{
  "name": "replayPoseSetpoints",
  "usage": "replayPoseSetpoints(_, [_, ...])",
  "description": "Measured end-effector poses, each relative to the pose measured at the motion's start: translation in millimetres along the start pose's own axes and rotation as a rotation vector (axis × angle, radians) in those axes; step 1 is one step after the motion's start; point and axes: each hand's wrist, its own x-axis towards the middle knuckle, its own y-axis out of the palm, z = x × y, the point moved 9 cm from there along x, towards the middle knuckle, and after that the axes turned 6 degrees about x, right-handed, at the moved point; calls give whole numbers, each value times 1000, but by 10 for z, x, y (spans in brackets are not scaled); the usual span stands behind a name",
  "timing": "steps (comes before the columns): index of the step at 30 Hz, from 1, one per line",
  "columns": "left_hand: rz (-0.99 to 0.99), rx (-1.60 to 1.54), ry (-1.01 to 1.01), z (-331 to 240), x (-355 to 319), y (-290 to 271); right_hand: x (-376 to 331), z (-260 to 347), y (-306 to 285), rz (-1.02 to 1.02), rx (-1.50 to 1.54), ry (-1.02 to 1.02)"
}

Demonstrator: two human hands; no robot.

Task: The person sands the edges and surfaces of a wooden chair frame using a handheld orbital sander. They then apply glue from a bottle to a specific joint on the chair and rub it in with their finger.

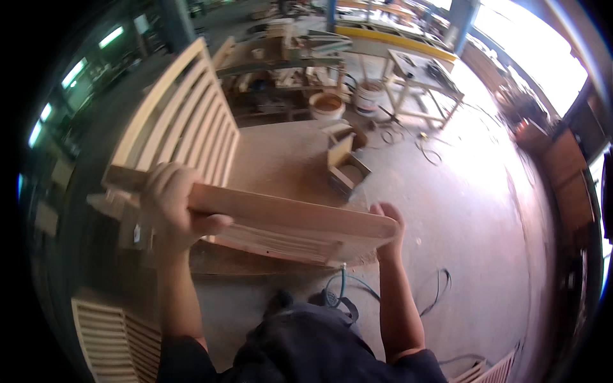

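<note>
My left hand (pixel 169 201) is wrapped round the left part of a pale wooden rail (pixel 287 212), its thumb along the near face. At the rail's rounded right end, my right hand (pixel 391 226) grips with the fingers curled behind. Thin wooden strips show below the rail, on the side towards me. A slatted wooden panel (pixel 191 118) stands upright beyond my left hand. Whether it is joined to the rail is hidden by that hand. Both lie over a wooden worktable (pixel 274 143).
An open cardboard box (pixel 348 169) sits by the worktable's right edge. Two buckets (pixel 327 105) and a small side table (pixel 421 70) stand farther off. A green hose (pixel 343 281) hangs near my feet. More slatted panels (pixel 105 338) are at lower left and lower right.
</note>
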Motion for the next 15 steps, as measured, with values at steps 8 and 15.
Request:
replayPoseSetpoints(8, [168, -115, -189, 194, 45, -132, -191, -3062, -423, 87, -508, 587])
replayPoseSetpoints(15, [320, -110, -226, 498, -91, -146, -70, -3562, -333, 101, -556, 704])
